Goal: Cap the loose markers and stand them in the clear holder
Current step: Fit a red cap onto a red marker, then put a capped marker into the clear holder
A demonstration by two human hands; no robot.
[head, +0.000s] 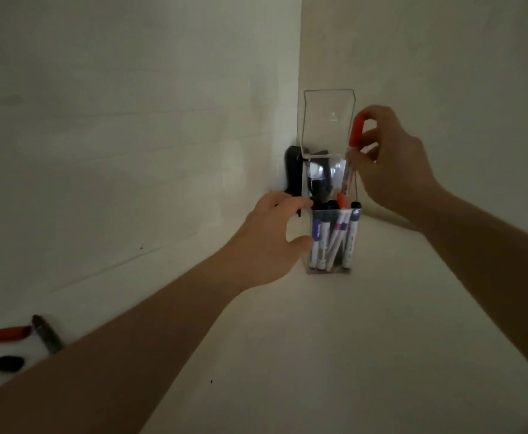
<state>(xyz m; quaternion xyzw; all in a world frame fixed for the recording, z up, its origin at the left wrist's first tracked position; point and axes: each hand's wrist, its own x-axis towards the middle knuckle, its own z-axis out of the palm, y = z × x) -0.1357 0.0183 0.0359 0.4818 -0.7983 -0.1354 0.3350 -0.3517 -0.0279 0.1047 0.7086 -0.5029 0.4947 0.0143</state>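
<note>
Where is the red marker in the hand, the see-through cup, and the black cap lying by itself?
red-capped marker [356,130], head view, on its red cap.
clear holder [355,245], head view, on its right front wall.
loose black cap [7,363], head view, on its middle.

A dim, unevenly lit corner is shown where a pale wall [115,120] filling the left of the frame meets another pale wall [444,57] at upper right, with a plain white tabletop [334,355] spread across the lower frame.
</note>
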